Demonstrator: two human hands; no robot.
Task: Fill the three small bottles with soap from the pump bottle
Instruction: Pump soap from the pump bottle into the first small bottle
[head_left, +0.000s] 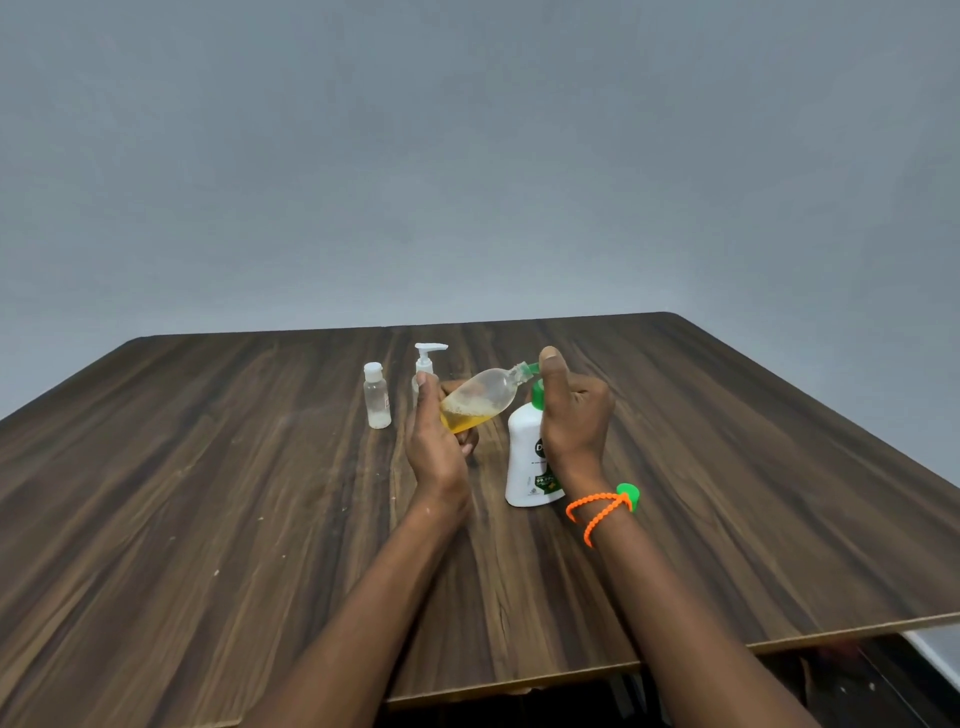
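Two hands are working over the middle of a dark wood-grain table (208, 493). The left hand (436, 447) is gripping a clear small bottle (480, 397) around its lower end, fingers and thumb curled round it, and is holding it tilted above the tabletop with its open neck pointing up and to the right. Amber soap (462, 418) is pooling in the lower part of this bottle, with foam and bubbles clinging to the wall above it. The right hand (574, 415) is resting on top of the white pump bottle (530, 467), its fingers curled and its thumb pointing upward; whether the fingers are pressing the pump head cannot be told, since the hand is covering it. A green spout (531, 368) is sticking out from under this hand and is meeting the mouth of the tilted bottle. The pump bottle itself is standing upright on the table, just right of the left hand, showing a green collar and a printed label.

Beyond the left hand, a second small bottle with a white pump top (430, 353) is standing upright, partly hidden by the fingers. Just left of it, a third small clear bottle with a white cap (376, 397) is also standing upright. An orange beaded band (597, 512) with a green tab is circling the right wrist. A plain grey wall (467, 156) is rising behind the table.
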